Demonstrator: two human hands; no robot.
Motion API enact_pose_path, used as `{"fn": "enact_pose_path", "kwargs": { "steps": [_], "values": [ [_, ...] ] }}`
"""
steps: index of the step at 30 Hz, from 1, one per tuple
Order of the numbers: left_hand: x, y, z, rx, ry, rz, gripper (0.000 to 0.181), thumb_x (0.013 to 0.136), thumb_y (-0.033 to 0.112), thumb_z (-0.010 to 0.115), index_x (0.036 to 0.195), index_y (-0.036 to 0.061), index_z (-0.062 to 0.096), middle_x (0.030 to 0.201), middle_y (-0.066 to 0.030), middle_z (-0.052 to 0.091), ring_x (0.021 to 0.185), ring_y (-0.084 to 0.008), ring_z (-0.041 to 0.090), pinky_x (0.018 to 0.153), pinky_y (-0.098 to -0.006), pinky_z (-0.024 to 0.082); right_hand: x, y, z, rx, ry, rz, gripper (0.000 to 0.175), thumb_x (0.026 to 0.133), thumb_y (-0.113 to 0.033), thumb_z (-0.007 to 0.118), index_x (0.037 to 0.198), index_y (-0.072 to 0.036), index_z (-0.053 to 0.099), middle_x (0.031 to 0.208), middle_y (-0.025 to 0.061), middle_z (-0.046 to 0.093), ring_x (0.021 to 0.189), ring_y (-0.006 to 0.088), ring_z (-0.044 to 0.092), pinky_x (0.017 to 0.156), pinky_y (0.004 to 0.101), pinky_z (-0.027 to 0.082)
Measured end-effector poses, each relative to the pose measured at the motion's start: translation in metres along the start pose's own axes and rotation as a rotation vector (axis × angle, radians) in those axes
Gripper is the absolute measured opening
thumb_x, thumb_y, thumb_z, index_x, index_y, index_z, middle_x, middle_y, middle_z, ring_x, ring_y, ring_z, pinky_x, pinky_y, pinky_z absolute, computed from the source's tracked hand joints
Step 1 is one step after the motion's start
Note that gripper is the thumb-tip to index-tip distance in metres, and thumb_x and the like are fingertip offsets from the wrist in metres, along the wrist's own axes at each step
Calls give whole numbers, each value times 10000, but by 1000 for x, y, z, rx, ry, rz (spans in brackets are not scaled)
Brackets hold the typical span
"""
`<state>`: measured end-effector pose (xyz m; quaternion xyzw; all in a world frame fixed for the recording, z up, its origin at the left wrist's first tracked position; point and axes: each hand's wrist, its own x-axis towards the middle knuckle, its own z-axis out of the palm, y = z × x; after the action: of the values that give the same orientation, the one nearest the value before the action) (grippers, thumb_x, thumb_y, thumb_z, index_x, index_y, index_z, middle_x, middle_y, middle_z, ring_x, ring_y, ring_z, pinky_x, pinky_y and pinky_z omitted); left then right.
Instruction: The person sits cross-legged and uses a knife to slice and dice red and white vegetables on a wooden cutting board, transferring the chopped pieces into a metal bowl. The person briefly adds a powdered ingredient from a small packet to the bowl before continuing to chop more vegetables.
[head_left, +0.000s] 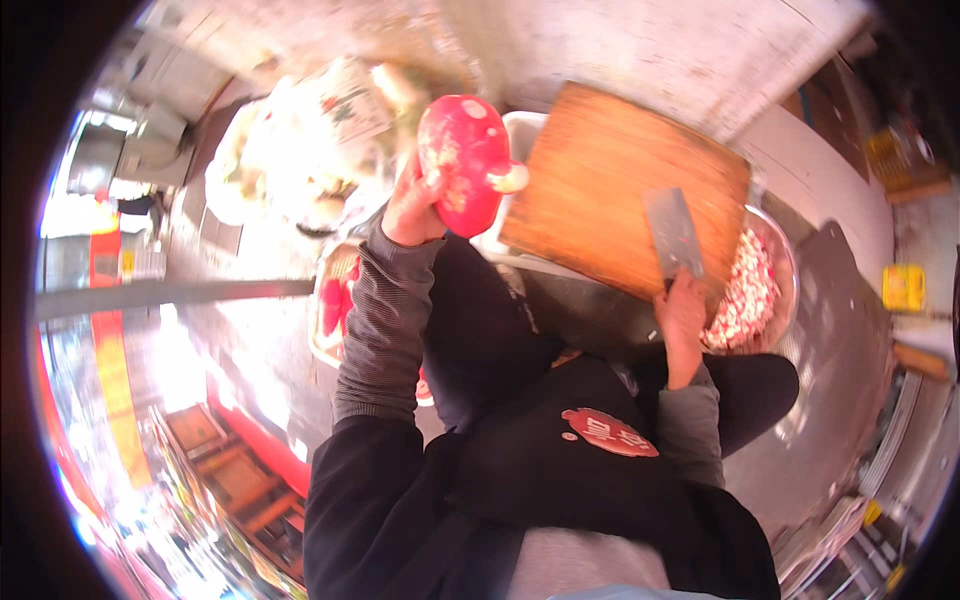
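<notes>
My left hand (415, 204) is wrapped around a large red radish (459, 169) with pale patches and a pale stub on its right side. It holds the radish up, left of the wooden cutting board (615, 165). In my right hand (681, 311) is the handle of a cleaver (673, 225), whose broad blade lies over the lower right part of the board. Just right of that hand stands a round metal bowl (789, 300) holding diced red and white pieces (748, 296). The board rests over a white plastic tub (523, 129), which it mostly hides.
A crate (324, 349) with red vegetables sits beside my left forearm, partly hidden by it. Beyond it are overexposed white bags (300, 150). A grey metal bar (172, 298) juts in from the left. A wall (637, 45) rises behind the board.
</notes>
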<state>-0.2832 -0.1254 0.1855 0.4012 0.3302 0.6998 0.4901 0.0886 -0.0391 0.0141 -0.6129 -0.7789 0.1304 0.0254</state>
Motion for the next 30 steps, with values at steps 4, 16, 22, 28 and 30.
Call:
{"fn": "enact_pose_path", "kwargs": {
  "steps": [4, 16, 22, 28, 30],
  "values": [
    [28, -59, 45, -34, -62, -106, 707, 807, 180, 684, 1391, 2, 326, 1285, -118, 523, 1177, -222, 526, 1016, -370, 399, -8, -8, -22, 142, 35, 27, 544, 763, -150, 625, 1254, -40, 418, 1117, 242, 545, 928, 421, 585, 766, 483, 489],
    [57, -224, 64, 215, 273, -414, 437, 797, 63, 707, 1184, 10, 510, 1038, -89, 632, 932, -184, 627, 784, -331, 523, -12, 1, -20, 902, 33, 215, 253, 893, -247, 576, 961, -8, 523, 698, 207, 574, 672, 419, 570, 606, 451, 439],
    [65, -238, 70, -167, 133, -516, 445, 811, 11, 622, 1228, 59, 477, 1087, -74, 613, 1016, -197, 596, 840, -328, 489, -12, -8, -21, 947, -38, 214, 269, 884, -249, 570, 967, 4, 526, 748, 225, 583, 709, 411, 578, 642, 451, 447],
    [58, -275, 62, 170, 56, -546, 516, 844, 35, 590, 1333, 40, 424, 1149, -74, 596, 1026, -176, 580, 883, -298, 457, -14, -11, -12, 899, -77, 199, 275, 880, -234, 560, 993, 14, 525, 811, 259, 600, 795, 446, 584, 686, 477, 453],
    [57, -282, 71, 242, 148, -512, 500, 884, 67, 571, 1358, 22, 416, 1161, -75, 596, 1028, -174, 579, 911, -291, 445, -14, -9, -13, 879, -60, 199, 265, 880, -224, 558, 991, 13, 518, 809, 263, 600, 801, 446, 587, 689, 481, 453]
  ]
}}
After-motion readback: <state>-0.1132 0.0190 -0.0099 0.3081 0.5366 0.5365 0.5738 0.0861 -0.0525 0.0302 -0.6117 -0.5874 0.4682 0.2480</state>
